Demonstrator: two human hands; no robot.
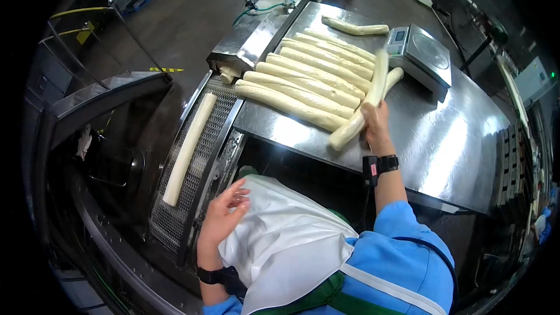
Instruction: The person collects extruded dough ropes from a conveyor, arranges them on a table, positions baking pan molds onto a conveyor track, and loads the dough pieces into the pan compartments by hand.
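My right hand [376,121] is wrapped round a long pale dough roll [353,127], whose upper part is blurred, at the right end of a row of similar rolls [318,84] on the steel table [274,131]. Another roll [394,77] lies partly behind the held one. My left hand [226,213] hangs over the white apron with its fingers apart and nothing in it. To its left, a single roll [189,149] rests lengthwise on the mesh conveyor [201,166].
A digital scale [426,52] stands on the table's right part. One bent roll [354,27] lies at the table's far end. A steel machine housing [256,29] with blue hoses rises beyond the conveyor. Railings [119,14] stand at the left.
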